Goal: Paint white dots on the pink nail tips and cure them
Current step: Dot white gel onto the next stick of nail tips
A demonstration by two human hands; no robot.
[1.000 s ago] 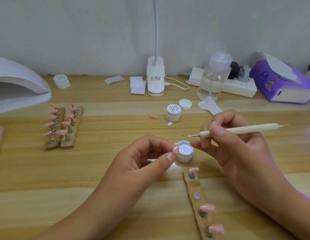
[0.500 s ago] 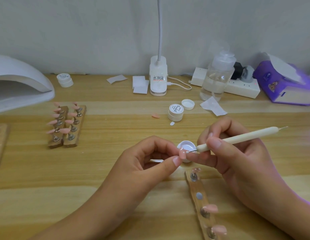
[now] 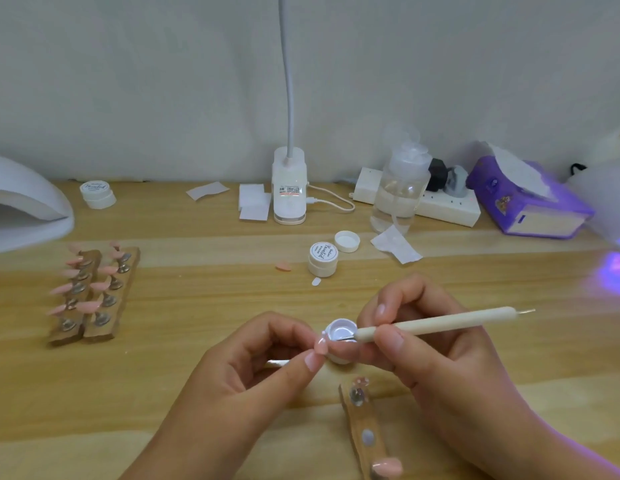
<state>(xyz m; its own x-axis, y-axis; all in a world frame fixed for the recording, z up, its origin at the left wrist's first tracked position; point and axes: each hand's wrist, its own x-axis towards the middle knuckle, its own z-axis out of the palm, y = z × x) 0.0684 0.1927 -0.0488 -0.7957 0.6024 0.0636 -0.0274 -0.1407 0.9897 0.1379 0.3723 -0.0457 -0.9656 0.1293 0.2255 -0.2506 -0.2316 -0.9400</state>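
Observation:
My left hand [image 3: 256, 372] pinches a pink nail tip [image 3: 321, 345] between thumb and forefinger, right beside a small open white paint pot [image 3: 341, 332]. My right hand [image 3: 436, 351] holds a cream dotting pen [image 3: 436, 322] like a pencil, its metal tip over the pot's near rim, close to the nail tip. A wooden holder strip [image 3: 365, 431] lies below the hands with pink tips on some pegs. Two more wooden holders [image 3: 94, 299] with several pink tips lie at the left.
A white curing lamp [image 3: 21, 206] sits at far left; purple light [image 3: 617, 271] glows at the right edge. A closed pot [image 3: 323, 259], loose lid [image 3: 347, 241], stray pink tip [image 3: 283, 266], clear bottle [image 3: 400, 188], desk lamp base [image 3: 289, 188], power strip [image 3: 443, 206], purple tissue box [image 3: 523, 199] stand behind.
The pen has tilted down from above the pot so its tip now reaches the pot's rim by the nail tip. My left hand stays pinching the nail tip beside the pot.

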